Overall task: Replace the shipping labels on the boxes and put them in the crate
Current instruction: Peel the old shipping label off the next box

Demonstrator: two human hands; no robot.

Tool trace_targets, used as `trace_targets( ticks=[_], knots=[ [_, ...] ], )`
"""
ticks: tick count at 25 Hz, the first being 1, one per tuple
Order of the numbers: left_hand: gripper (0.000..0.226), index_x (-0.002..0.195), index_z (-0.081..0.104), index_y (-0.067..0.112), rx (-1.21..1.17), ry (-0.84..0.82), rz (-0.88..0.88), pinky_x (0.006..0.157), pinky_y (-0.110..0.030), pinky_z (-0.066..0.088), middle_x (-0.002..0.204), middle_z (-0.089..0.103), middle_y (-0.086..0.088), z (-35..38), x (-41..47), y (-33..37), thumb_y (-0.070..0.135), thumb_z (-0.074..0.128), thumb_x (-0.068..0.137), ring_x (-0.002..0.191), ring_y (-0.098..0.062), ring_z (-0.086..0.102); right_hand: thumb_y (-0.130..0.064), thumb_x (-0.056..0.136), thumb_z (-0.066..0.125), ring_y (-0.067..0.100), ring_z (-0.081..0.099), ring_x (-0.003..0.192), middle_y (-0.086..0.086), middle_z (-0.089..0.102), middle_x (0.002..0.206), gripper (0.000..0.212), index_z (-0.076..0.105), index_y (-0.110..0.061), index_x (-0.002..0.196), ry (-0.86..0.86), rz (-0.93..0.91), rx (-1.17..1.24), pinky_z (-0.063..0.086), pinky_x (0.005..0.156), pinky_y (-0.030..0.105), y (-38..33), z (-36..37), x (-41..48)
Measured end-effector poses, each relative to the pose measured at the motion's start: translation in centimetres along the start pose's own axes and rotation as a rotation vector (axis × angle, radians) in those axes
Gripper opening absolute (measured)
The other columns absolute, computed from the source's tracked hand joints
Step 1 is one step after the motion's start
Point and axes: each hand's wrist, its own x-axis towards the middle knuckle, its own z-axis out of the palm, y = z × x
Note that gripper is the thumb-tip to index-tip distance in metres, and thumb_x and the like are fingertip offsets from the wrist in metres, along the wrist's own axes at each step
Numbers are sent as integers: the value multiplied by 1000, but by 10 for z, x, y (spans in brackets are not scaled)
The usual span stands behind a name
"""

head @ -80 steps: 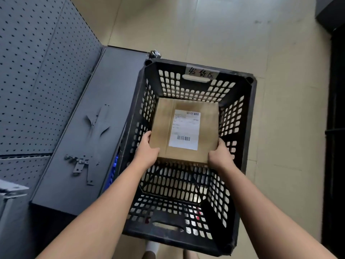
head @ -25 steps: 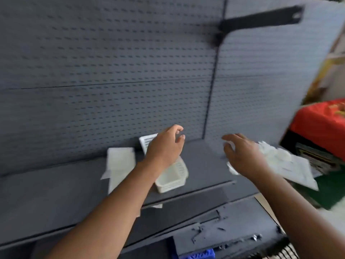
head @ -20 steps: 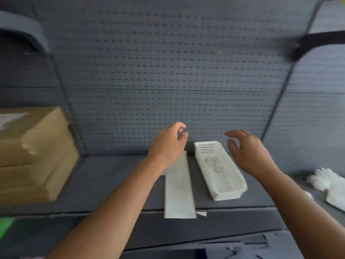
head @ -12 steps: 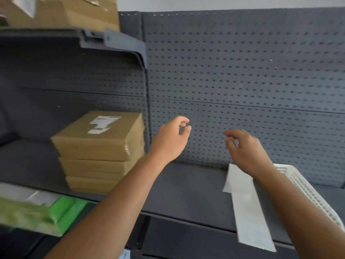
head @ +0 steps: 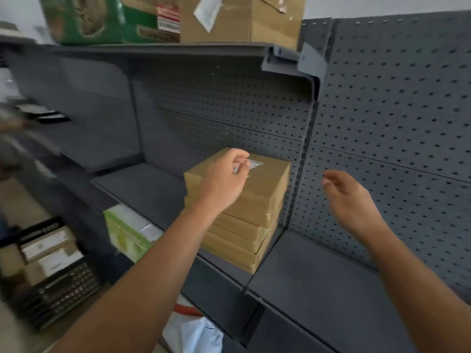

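My left grip (head: 224,182) curls at the unreadable white label (head: 255,164) on the top brown box (head: 267,180); pinching, I cannot tell; right grip (head: 353,200) spread

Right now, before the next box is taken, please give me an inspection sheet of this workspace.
Surface: dark grey metal shelf, carries the stack.
Job's things: stack of flat brown cardboard boxes; white shipping label on top; black slotted plastic crate lower left, boxes inside.
Clutter: dark green cartons above; pale green carton below.
Hands: left hand over the label, fingers curled, contact unclear; right hand open in air, right of the stack.
Cables: nothing seen.
Surroundings: grey pegboard back wall.
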Motion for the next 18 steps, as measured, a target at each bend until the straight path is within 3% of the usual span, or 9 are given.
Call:
trace_targets(
  ticks=[8,13,18],
  knots=[
    [23,122,64,27,-1,140,-206,82,-7,35,119,63,18,-42,12,-65,31,50,104,112,1,55,-43,104,39,21,46,131,-2,44,148,47,38,-25,147,-132,110,129,40,99,36,-3,52,33],
    [28,128,60,25,-55,198,-295,99,-24,40,121,58,15,-44,33,-101,35,48,104,118,-5,52,-51,100,41,22,45,133,-2,42,150,57,30,-27,150,-169,295,298,37,108,43,-1,81,45],
    [32,114,55,30,-172,89,-547,94,-34,36,107,56,12,-46,50,-134,57,45,100,110,-15,51,-64,88,51,21,39,139,-7,36,154,78,24,-31,154,-219,489,508,30,117,48,-4,117,49]
  ],
)
